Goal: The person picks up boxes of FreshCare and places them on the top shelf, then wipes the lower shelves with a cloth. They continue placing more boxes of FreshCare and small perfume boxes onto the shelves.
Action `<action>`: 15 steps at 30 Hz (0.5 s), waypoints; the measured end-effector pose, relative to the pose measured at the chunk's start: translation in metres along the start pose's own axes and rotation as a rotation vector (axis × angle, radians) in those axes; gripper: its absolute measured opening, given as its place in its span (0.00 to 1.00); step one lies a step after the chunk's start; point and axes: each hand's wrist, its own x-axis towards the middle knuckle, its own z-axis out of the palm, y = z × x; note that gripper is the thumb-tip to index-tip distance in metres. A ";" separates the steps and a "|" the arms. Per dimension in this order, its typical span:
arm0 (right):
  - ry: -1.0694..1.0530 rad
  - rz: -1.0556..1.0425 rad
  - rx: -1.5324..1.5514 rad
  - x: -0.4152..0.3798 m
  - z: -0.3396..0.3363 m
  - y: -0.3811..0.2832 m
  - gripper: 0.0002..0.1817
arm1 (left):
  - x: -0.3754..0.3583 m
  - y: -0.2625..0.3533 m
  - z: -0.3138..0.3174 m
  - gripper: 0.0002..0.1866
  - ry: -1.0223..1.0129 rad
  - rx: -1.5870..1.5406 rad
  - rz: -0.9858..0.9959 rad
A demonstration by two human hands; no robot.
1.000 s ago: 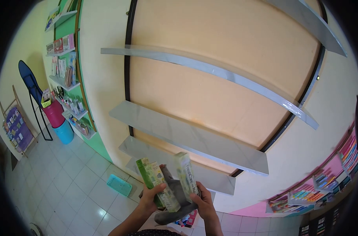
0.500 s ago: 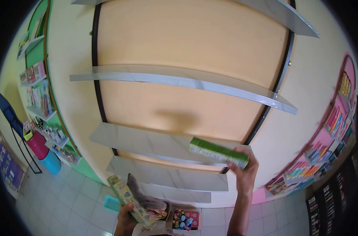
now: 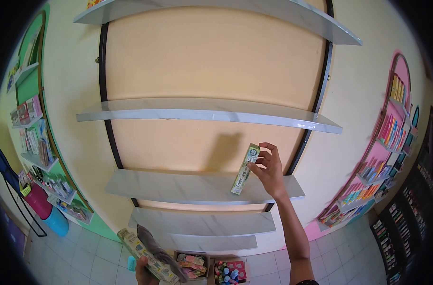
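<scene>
My right hand [image 3: 271, 172] grips a narrow green and white FreshCare box [image 3: 244, 175] between thumb and fingers near its upper end. The box tilts steeply, overlapping a marbled grey shelf [image 3: 178, 185] in this view. Low on the left, my left hand [image 3: 143, 272] is wrapped round a long pale box [image 3: 143, 252] with green edges and small printed pictures. A dark grey cloth [image 3: 155, 247] hangs right beside that box.
Above is another marbled shelf [image 3: 207, 114], with more shelves below. On the floor stand a carton of packets [image 3: 192, 266] and a carton of bottles [image 3: 228, 274]. Stocked shelves line the green wall arch [image 3: 43, 142] on the left and the pink arch [image 3: 368, 175] on the right.
The FreshCare box in my right hand has swung from nearly level to steeply upright, and the hand has moved left and up. The left hand's box sits lower and further left in view.
</scene>
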 end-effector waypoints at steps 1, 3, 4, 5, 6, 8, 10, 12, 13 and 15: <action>-0.002 -0.001 -0.001 -0.001 0.002 0.000 0.29 | 0.001 0.002 -0.002 0.24 -0.041 0.008 -0.021; -0.002 0.017 0.026 -0.006 0.006 0.001 0.31 | 0.003 -0.002 0.000 0.25 0.005 -0.003 0.000; -0.002 0.020 0.025 -0.010 0.009 0.003 0.31 | 0.004 -0.003 0.003 0.25 0.049 -0.013 0.018; -0.012 0.031 0.015 -0.015 0.012 0.005 0.33 | 0.004 -0.003 0.007 0.25 0.050 -0.014 0.014; -0.021 0.041 0.004 -0.019 0.015 0.007 0.34 | 0.003 -0.002 0.010 0.25 0.043 0.003 0.003; -0.027 0.065 0.015 -0.025 0.021 0.012 0.35 | 0.003 -0.001 0.009 0.25 0.036 0.017 -0.010; -0.027 0.086 -0.064 -0.030 0.026 0.018 0.35 | 0.003 -0.001 -0.001 0.25 -0.035 0.030 -0.033; 0.000 0.074 -0.075 -0.037 0.030 0.020 0.33 | 0.005 -0.001 -0.013 0.25 -0.041 0.011 -0.061; -0.010 0.093 -0.105 -0.041 0.031 0.021 0.32 | 0.005 -0.003 -0.018 0.25 -0.051 -0.007 -0.086; -0.019 0.109 -0.196 -0.046 0.032 0.020 0.30 | -0.001 -0.007 -0.022 0.25 0.040 -0.018 -0.071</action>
